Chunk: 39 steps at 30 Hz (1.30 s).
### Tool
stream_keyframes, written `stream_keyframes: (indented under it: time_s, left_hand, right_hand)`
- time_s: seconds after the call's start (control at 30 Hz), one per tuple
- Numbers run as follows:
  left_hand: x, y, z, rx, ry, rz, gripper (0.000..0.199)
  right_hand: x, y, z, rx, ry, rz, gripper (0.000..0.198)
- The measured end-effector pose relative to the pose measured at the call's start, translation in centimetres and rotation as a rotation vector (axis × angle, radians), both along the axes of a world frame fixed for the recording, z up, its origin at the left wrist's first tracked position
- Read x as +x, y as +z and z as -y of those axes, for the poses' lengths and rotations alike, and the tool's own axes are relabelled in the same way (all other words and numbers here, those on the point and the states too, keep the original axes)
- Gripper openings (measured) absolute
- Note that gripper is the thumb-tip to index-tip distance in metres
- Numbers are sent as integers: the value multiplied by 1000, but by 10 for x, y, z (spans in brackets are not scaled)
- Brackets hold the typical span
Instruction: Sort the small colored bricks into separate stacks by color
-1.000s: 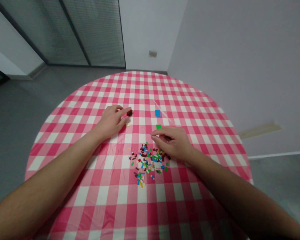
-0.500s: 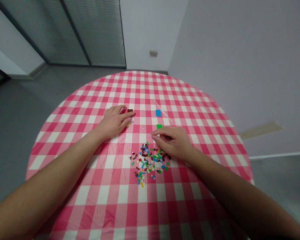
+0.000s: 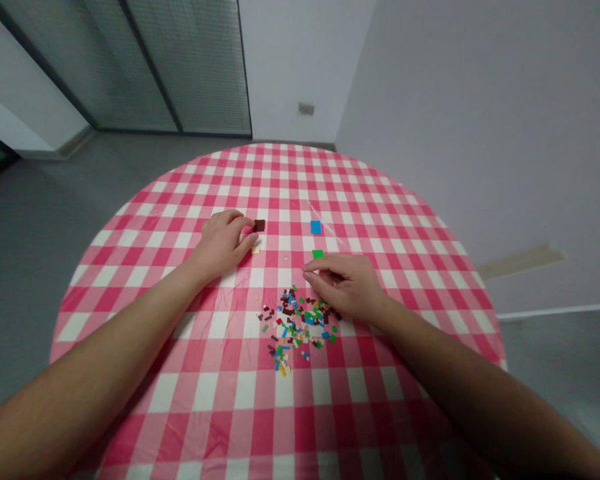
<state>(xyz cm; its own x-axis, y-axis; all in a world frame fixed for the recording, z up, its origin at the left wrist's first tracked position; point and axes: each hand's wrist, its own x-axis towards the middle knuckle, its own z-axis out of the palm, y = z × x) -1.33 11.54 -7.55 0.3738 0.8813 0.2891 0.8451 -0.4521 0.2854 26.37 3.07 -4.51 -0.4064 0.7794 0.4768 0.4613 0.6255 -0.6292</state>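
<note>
Round table w/ red-white checked cloth fills the view; grey floor and plain walls behind. Dark brown plate lies flat far-left of centre, left hand just beside it, fingers curled, fingertips touching or nearly touching its edge; a firm grasp can't be told. Small cream piece sits just near of it, by the thumb. Right hand rests loosely curled at the right edge of the loose-brick pile; whether it pinches anything can't be told. Blue plate and green plate lie apart beyond it. Judging by this: four pieces pulled out, bulk of pile unsorted, so early stage.
</note>
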Motion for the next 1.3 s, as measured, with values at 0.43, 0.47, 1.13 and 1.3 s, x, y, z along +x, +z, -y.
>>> stream_keyframes:
  time_s: [0.43,0.47,1.13,1.3]
  left_hand:
    - [0,2,1,-6,22,-17,30]
    - [0,2,1,-7,19,-16,30]
    - [-1,-1,1,-35,4,-8,30]
    - [-2,0,1,-33,19,17,30]
  right_hand:
    - [0,0,0,-1,-6,6,17]
    - [0,0,0,1,-4,6,17]
    - [0,1,0,-23,-8,14,18]
    - [1,1,0,-11,-3,10,18]
